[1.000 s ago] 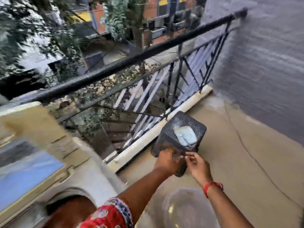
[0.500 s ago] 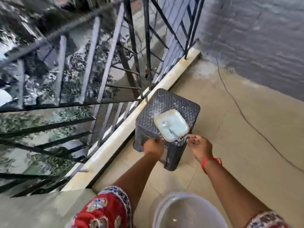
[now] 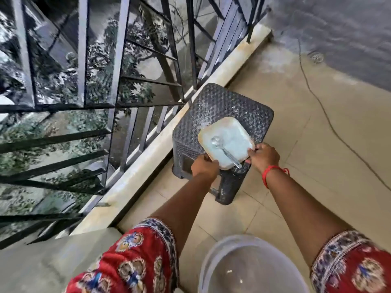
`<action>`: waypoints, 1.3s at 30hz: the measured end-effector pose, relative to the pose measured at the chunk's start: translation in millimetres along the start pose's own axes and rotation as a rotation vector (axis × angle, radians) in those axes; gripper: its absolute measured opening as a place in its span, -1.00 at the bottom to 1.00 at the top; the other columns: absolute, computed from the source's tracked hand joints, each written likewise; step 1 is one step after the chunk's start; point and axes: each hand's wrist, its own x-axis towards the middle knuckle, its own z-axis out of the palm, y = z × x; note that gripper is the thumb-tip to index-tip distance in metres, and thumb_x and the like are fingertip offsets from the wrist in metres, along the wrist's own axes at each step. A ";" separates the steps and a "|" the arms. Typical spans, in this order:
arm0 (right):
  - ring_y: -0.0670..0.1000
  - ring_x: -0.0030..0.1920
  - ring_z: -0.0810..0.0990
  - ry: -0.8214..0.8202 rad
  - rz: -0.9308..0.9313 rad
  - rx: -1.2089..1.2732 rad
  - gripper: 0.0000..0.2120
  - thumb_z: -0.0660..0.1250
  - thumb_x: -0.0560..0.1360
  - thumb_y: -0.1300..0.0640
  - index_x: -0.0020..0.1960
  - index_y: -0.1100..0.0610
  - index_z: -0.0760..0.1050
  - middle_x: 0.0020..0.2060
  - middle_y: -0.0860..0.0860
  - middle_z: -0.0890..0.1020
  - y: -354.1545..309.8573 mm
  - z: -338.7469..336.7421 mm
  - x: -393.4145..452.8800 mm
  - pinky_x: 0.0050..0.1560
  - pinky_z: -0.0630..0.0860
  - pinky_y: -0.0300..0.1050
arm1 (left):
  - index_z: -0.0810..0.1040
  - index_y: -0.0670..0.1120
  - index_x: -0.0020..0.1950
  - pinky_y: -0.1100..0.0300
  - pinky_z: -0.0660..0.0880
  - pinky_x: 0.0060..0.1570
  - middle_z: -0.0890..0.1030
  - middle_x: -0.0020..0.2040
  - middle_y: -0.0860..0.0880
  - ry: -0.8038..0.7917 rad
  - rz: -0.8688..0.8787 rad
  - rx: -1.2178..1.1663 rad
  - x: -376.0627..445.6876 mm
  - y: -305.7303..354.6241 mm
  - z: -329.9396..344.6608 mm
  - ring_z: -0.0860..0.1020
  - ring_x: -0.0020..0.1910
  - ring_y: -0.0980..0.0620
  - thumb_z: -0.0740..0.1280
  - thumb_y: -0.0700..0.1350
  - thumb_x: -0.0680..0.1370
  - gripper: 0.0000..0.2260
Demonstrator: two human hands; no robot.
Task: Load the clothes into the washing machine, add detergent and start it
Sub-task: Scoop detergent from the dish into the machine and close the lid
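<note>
A square cream container [image 3: 229, 136] of pale blue-white detergent powder sits on a dark woven plastic stool [image 3: 213, 102], hanging a little over its near edge. A metal spoon [image 3: 225, 151] lies in the powder. My left hand [image 3: 204, 167] grips the container's near left corner. My right hand [image 3: 263, 156], a red thread on its wrist, grips the near right corner. No clothes or washing machine body show clearly in the head view.
A black metal railing [image 3: 118, 81] on a pale stone kerb [image 3: 160, 142] runs along the left, with trees beyond. Tiled balcony floor [image 3: 317, 155] spreads right, crossed by a thin cable [image 3: 330, 123]. A clear round lid [image 3: 249, 265] sits at the bottom edge. A grey wall [image 3: 338, 28] rises behind.
The view has tipped down and closer to the stool. Both hands, which were reaching low by the stool's near edge, now hold the container's near corners.
</note>
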 end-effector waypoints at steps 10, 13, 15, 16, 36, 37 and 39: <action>0.18 -0.30 0.66 -0.095 0.003 0.210 -0.88 0.41 0.47 0.32 -0.08 0.20 0.48 -0.20 0.15 0.58 -19.0 -19.8 -128.5 -0.12 0.65 0.17 | 0.47 0.01 -0.07 -0.14 0.61 0.05 0.64 -0.01 -0.18 0.003 -0.018 -0.268 -105.7 -34.0 -76.3 0.65 -0.02 -0.21 0.34 -0.12 0.54 -0.94; 0.12 -0.37 0.64 -0.128 -0.024 0.232 -0.92 0.40 0.49 0.32 -0.07 0.24 0.50 -0.21 0.19 0.60 -30.2 -34.6 -186.5 -0.28 0.64 -0.08 | 0.49 -0.07 0.01 -0.20 0.61 0.02 0.63 0.03 -0.24 -0.004 -0.022 -0.394 -157.2 -38.5 -110.7 0.65 0.00 -0.26 0.30 -0.13 0.60 -0.97; 0.10 -0.38 0.63 -0.146 -0.077 0.232 -0.93 0.39 0.50 0.31 -0.06 0.26 0.50 -0.24 0.22 0.60 -42.8 -45.1 -229.2 -0.44 0.56 -0.28 | 0.53 -0.11 0.01 -0.19 0.62 0.01 0.64 0.03 -0.27 0.000 0.025 -0.365 -194.9 -40.7 -141.4 0.66 -0.01 -0.25 0.30 -0.12 0.61 -0.93; 0.08 -0.39 0.63 -0.166 -0.094 0.241 -0.93 0.38 0.50 0.31 -0.07 0.26 0.50 -0.25 0.23 0.59 -48.8 -50.5 -250.7 -0.46 0.54 -0.33 | 0.54 -0.13 -0.02 -0.16 0.62 0.00 0.65 0.02 -0.28 0.009 0.048 -0.324 -213.6 -42.0 -158.4 0.66 -0.02 -0.25 0.29 -0.11 0.62 -0.90; 0.07 0.07 0.57 -0.333 -1.228 -0.745 -0.72 0.31 0.48 -0.14 0.12 -0.04 0.45 -0.06 -0.05 0.61 -156.5 -63.4 -696.0 -0.02 0.48 0.00 | 0.58 -0.14 -0.28 0.18 0.39 -0.33 0.66 -0.32 -0.09 0.478 0.239 -0.235 -532.0 -188.5 -424.5 0.53 -0.38 0.16 0.26 -0.11 0.54 -0.77; 0.08 0.04 0.59 -0.372 -1.252 -0.735 -0.73 0.32 0.49 -0.09 0.13 -0.01 0.45 -0.07 -0.02 0.63 -156.0 -56.4 -709.1 -0.02 0.49 0.00 | 0.61 -0.17 -0.22 0.20 0.41 -0.32 0.69 -0.26 -0.12 0.500 0.220 -0.266 -540.9 -203.1 -431.5 0.54 -0.34 0.14 0.27 -0.10 0.54 -0.78; 0.09 0.05 0.59 -0.456 -1.310 -0.735 -0.79 0.29 0.53 0.01 0.13 0.05 0.45 -0.06 0.03 0.63 -151.8 -41.1 -728.6 0.01 0.50 -0.01 | 0.63 -0.18 -0.17 0.24 0.44 -0.32 0.70 -0.19 -0.14 0.548 0.188 -0.348 -555.9 -231.4 -440.9 0.52 -0.33 0.18 0.28 -0.13 0.54 -0.81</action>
